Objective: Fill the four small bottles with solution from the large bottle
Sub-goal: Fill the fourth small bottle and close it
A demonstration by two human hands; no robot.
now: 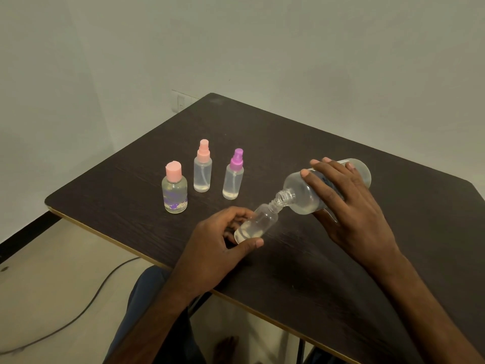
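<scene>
Mid-pour on the fourth small bottle (256, 225). Left hand (223, 248) wraps its base, fingers behind and thumb in front, holding it tilted over the table (341, 258), neck up toward the large bottle (325, 186). Right hand (349, 203) grips the large bottle around its body, tipped mouth-down, the two necks touching or nearly so (can't see a stream). Liquid sits low in the small bottle, so fill looks early.

Reference the large bottle: the other three stand upright and capped well to its left. Purple-capped sprayer (233, 177) is nearest, pink-capped sprayer (203, 169) beyond it, squat pink-capped bottle (174, 189) farthest. Each holds some clear liquid; looks like they're done.

Next: keep mouths aligned and tilt the large bottle further, since little liquid is left in it. Level off before overflow, then cap. No loose cap in view.
</scene>
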